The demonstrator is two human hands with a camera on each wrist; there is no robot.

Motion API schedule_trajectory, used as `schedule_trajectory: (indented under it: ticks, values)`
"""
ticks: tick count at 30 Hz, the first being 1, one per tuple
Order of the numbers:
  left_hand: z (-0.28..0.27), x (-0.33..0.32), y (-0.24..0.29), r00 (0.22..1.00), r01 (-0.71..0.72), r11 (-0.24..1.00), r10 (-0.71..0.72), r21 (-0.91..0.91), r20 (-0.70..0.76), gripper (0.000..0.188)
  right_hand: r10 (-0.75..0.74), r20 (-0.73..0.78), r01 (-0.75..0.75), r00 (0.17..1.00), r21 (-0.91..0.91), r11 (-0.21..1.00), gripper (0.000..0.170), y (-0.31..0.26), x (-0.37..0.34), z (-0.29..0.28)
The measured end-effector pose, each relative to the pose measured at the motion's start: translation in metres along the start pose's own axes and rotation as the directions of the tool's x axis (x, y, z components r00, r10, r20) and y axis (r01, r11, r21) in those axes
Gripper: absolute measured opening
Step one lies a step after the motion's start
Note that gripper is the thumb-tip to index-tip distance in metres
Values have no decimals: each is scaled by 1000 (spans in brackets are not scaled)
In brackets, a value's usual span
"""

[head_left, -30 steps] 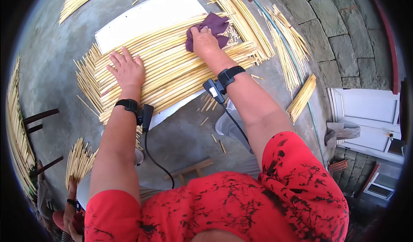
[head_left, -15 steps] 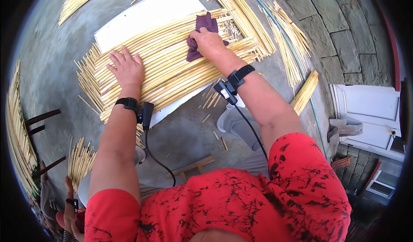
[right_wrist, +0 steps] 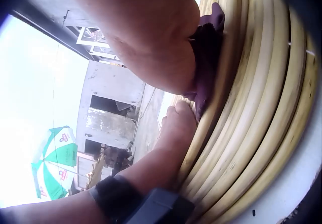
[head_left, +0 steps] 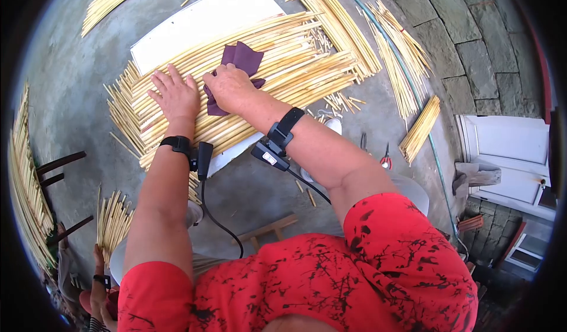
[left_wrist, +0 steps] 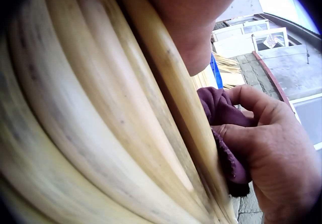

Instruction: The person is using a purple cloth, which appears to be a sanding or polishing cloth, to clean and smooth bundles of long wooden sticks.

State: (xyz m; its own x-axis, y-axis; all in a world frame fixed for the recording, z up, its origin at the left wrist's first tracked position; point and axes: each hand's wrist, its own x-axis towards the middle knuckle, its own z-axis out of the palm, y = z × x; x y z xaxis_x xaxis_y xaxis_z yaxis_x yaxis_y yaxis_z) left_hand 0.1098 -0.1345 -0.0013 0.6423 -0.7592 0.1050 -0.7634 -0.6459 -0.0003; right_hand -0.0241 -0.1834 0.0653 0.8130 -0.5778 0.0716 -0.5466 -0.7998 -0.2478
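Note:
Yellow peeled sticks (head_left: 283,87) lie side by side in a layer over a white board (head_left: 207,22), with shorter slanting sticks at the left end. My left hand (head_left: 178,98) rests on the layer near its left end, fingers straight and spread. Just to its right, my right hand (head_left: 231,88) grips a bunched purple cloth (head_left: 245,59) against the sticks. In the left wrist view, thumb and fingers pinch the cloth (left_wrist: 221,106). The right wrist view has the cloth (right_wrist: 207,53) lying on the sticks under that hand, with my left hand (right_wrist: 177,126) beyond.
Bundles of sticks lie on the floor at right (head_left: 420,130) and far left (head_left: 29,178). A green hose (head_left: 434,149) runs along the right. Red-handled scissors (head_left: 386,159) lie near my leg, a wooden stool (head_left: 271,231) below. Another person's hand (head_left: 98,254) touches sticks at lower left.
My right hand has slid the purple cloth leftward across the sticks, from the right end to beside my left hand. The left hand has stayed in place.

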Motion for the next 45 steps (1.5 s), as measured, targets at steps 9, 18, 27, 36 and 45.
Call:
schedule_trajectory:
  ticks: [9,18,27,36,45]
  values:
    - [0,-2,-1,1000,-6,999,7,-46,6,60,118,127,-102,985,-123,987,17,114,-31,-45]
    - [-2,-1,2,1000,5,1000,-5,-29,15,61,17,161,-5,987,-72,997,16,81,-15,-31]
    - [-2,0,1,1000,-4,1000,4,-26,15,61,-90,106,83,990,70,994,14,44,-11,-19]
    - [2,0,0,1000,6,1000,-6,-21,7,61,160,205,-130,966,-152,980,22,156,-26,-60]
    - [10,3,-3,1000,-7,998,5,-64,-20,62,-178,127,176,976,33,984,36,-10,1,0]
